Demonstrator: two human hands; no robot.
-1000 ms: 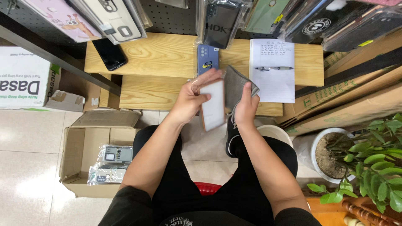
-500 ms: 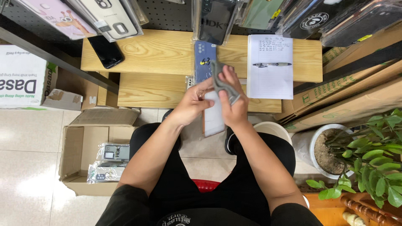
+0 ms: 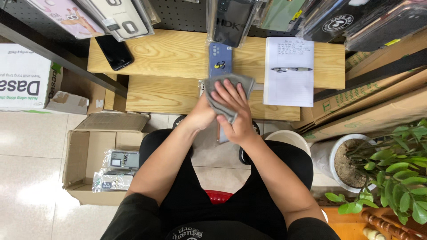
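My right hand (image 3: 235, 113) presses a grey cloth (image 3: 243, 82) flat with its fingers spread over a clear-packaged phone case (image 3: 221, 134). My left hand (image 3: 201, 116) holds that packaged case from below and is mostly hidden by the cloth and my right hand. Only a thin strip of the case shows under my hands. Both hands hover at the front edge of the lower wooden shelf (image 3: 155, 94), above my lap.
A blue phone case (image 3: 220, 60), a notebook with a pen (image 3: 289, 84) and a black phone (image 3: 114, 51) lie on the upper wooden shelf. Packaged cases hang above. An open cardboard box (image 3: 84, 155) with packaged cases stands left; a potted plant (image 3: 391, 173) right.
My right hand has brought the grey cloth over the packaged case and now covers it; a second ago cloth and case were held side by side.
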